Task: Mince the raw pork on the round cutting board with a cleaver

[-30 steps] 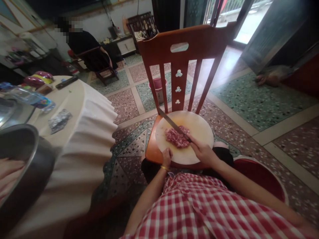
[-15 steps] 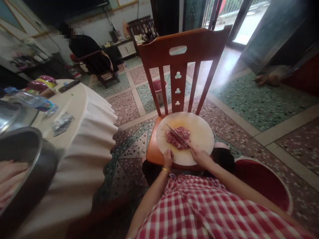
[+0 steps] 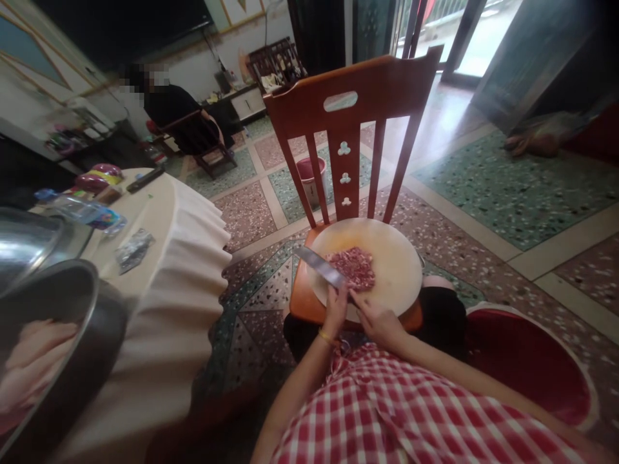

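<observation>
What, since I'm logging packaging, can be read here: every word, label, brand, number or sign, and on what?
No text is readable.
Bottle label: coloured, too blurred to read.
Silver packet: any print too blurred.
Purple-and-yellow package: any print too small.
Knife: no legible marking.

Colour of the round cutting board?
Off-white cutting board, with a yellowish tinge; shows best in the head view.

In the fingers, one knife; just beyond, one meat heap; below them, one board; farther ahead, one bucket; rightward, one tub.
</observation>
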